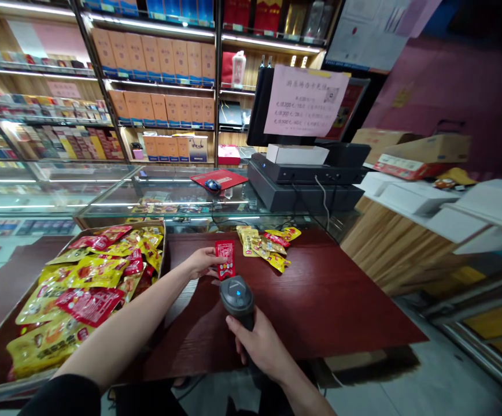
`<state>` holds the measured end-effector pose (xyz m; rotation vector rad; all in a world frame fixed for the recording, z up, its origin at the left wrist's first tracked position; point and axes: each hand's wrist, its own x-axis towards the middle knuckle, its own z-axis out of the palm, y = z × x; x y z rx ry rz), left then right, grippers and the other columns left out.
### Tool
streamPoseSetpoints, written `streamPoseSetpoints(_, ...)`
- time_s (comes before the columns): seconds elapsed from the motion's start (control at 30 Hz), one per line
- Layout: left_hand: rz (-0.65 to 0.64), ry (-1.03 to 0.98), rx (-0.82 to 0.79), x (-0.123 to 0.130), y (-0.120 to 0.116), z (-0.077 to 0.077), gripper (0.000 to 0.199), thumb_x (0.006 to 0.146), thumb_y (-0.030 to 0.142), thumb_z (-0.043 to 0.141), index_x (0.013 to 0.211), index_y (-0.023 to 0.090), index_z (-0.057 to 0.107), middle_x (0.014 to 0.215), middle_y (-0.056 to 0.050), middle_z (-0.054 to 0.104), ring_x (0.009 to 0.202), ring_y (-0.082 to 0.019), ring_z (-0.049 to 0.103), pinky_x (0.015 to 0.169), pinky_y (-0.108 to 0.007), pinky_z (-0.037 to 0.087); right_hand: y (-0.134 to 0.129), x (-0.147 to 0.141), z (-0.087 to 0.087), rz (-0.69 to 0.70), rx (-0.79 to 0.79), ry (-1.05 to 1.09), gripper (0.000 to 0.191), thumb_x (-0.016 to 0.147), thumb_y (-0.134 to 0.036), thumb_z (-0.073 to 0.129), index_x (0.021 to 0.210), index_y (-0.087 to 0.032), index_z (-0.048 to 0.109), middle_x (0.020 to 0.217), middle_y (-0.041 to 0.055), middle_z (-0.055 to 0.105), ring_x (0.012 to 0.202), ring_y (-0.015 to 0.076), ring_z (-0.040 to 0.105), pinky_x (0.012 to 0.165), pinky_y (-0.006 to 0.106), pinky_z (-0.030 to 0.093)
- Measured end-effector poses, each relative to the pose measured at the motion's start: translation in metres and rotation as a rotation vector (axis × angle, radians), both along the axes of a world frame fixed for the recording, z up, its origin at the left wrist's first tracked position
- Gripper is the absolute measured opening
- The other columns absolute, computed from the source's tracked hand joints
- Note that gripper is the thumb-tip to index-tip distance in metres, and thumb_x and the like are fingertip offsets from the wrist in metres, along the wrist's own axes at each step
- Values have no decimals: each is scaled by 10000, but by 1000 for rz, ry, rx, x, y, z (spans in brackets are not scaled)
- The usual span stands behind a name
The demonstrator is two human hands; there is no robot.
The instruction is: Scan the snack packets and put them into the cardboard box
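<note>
Between the thumb and fingers of my left hand [202, 263] is a small red snack packet [225, 258], held upright over the dark red tabletop [320, 300]. My right hand [262, 344] grips the handle of a black barcode scanner [237, 294], whose head points toward the packet and shows a small blue light. The scanner's head sits just below and in front of the packet. Left of my forearm, a cardboard box [164, 245] is filled with yellow and red snack packets [97, 271]. Several more packets [266, 245] lie in a loose pile beyond my hands, to the right.
Behind the table runs a glass display counter [168, 179] with a red mouse pad [229, 178] and a mouse [212, 185]. A monitor with a pink paper sign [303, 101] stands over a black cash drawer [294, 193]. White boxes [416, 196] stand at right.
</note>
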<state>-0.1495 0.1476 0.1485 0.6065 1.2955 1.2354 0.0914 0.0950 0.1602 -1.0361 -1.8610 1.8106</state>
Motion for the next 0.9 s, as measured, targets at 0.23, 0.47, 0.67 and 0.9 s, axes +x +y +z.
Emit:
streamPoseSetpoints(0.23,2,60,-14,5,1,3,403,583,267,880,893,116,670,799,-102,730,697,-231,701,610,-374,586,1,0,-1,-1,13,11,430,824,-574,579,955,-173,496,473,-92,504,345,98,444,359,202,369)
streamPoseSetpoints(0.47,-19,55,-11,5,1,2,449,549,290,895,890,125,654,825,-110,733,699,-229,695,608,-382,588,3,3,-2,-27,-5,9,460,815,-577,607,990,-165,499,487,-88,521,363,95,456,362,195,385)
streamPoseSetpoints(0.67,75,174,72,-2,-6,26,505,530,348,903,917,143,651,821,-72,725,656,-177,679,555,-291,550,7,10,1,-22,-4,-16,528,785,-622,616,1025,-165,505,503,-77,542,371,94,469,375,198,386)
streamPoseSetpoints(0.9,365,715,236,-83,-62,104,456,574,413,846,897,137,682,747,-39,721,668,-182,671,591,-264,502,14,-3,8,38,-2,-7,580,731,-691,628,939,-159,529,516,-58,550,390,98,484,394,213,399)
